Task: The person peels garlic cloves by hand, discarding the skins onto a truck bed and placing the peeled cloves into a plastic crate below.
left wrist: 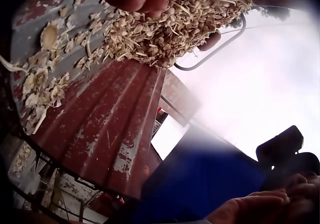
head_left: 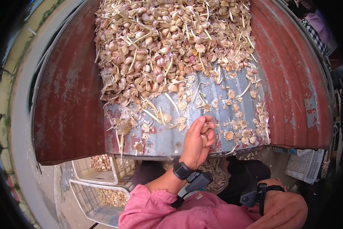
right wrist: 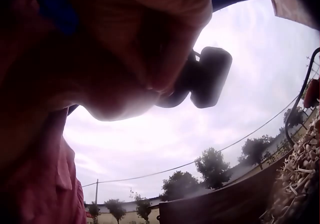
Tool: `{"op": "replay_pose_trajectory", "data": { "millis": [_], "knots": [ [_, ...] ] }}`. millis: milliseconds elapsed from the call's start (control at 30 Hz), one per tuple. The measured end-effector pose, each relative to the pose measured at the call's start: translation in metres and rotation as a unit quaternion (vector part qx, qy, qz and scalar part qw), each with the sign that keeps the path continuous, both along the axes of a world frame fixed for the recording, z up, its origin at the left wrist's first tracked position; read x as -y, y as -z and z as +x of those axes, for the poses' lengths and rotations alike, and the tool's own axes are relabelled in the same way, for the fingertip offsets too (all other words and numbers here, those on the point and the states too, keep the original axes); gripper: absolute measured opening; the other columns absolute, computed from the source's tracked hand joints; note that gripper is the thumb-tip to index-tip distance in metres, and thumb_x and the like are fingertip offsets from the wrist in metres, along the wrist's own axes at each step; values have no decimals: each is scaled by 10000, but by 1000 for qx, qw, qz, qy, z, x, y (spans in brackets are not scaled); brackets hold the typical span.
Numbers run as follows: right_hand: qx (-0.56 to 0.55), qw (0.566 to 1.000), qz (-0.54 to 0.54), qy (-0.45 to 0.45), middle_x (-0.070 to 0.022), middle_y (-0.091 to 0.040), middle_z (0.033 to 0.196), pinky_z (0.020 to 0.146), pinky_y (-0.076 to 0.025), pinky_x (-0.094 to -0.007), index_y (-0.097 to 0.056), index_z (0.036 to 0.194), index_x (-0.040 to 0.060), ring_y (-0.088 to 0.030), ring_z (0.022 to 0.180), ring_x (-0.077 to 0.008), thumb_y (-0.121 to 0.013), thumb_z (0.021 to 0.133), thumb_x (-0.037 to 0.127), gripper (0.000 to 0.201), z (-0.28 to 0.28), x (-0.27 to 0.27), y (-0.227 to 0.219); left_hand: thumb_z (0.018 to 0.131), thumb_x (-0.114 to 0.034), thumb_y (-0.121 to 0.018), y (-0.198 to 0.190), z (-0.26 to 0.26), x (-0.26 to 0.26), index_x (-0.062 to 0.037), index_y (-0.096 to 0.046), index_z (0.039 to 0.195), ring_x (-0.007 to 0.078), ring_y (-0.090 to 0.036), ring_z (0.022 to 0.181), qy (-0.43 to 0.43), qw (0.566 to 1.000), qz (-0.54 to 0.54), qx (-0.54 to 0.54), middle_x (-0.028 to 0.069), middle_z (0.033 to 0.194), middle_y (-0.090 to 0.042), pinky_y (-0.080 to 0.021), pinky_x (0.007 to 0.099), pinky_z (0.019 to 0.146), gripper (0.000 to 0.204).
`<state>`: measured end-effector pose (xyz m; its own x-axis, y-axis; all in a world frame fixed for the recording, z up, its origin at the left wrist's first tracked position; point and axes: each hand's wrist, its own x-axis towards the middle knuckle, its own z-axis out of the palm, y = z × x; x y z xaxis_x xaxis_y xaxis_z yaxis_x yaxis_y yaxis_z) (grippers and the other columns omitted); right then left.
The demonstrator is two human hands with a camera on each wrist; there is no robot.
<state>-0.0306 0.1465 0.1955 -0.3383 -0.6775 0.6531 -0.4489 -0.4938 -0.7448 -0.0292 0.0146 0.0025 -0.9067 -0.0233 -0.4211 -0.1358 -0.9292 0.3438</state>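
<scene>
Palm turned up at the near edge of a corrugated metal sheet (head_left: pixel 167 139), my left hand (head_left: pixel 194 143) holds a few garlic cloves (head_left: pixel 204 139) in its curled fingers. Fingers of that hand show at the top of the left wrist view. Beyond it lies a large heap of loose garlic cloves (head_left: pixel 156 57), mixed with dry stalks and skins. My right hand (head_left: pixel 275 184) is low at the right, beside my dark-clad leg, mostly hidden behind its wrist and camera. In the right wrist view it is large and dark, and I cannot tell whether it holds anything.
Raised red metal sides (head_left: pixel 70 91) flank the sheet. Root discs and skin scraps (head_left: pixel 236 124) are scattered right of my left hand. Below left stand plastic crates (head_left: pixel 81 198) with cloves inside; another pale crate (head_left: pixel 305 166) leans at the right.
</scene>
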Motion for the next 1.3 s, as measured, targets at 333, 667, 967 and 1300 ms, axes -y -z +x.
{"op": "replay_pose_trajectory", "data": {
  "millis": [333, 667, 967, 1300],
  "knots": [
    [-196, 901, 291, 254, -84, -572, 882, 641, -462, -280, -600, 894, 36, -567, 769, -217, -624, 673, 7, 225, -56, 44, 106, 898, -379, -354, -13, -6, 9, -38, -487, 1083, 171, -534, 864, 12, 990, 137, 17, 68, 1012, -547, -433, 287, 628, 410],
    [-48, 737, 466, 487, -106, -605, 677, 525, -454, -264, -627, 853, -3, -589, 592, -155, -593, 743, 127, 174, -244, 25, 216, 893, -203, -433, 0, -6, 24, -22, -475, 1071, 92, -420, 566, -40, 998, 33, 45, 59, 870, -530, -316, 186, 432, 257],
    [54, 869, 361, 334, -41, -566, 597, 442, -399, -218, -573, 819, -21, -507, 492, -71, -604, 766, 104, 139, -84, 44, 133, 885, -233, -454, -16, -1, 13, -39, -472, 1094, 67, -406, 534, -1, 994, -106, 26, 42, 820, -513, -274, 175, 409, 286],
    [-37, 866, 298, 400, -88, -559, 596, 448, -411, -283, -506, 800, 38, -539, 487, -193, -565, 806, 172, 146, -62, 34, 148, 864, -187, -503, -10, -2, 3, -27, -509, 1005, 46, -382, 499, 23, 986, -147, -80, 1, 767, -526, -285, 173, 436, 213]
  ]
}}
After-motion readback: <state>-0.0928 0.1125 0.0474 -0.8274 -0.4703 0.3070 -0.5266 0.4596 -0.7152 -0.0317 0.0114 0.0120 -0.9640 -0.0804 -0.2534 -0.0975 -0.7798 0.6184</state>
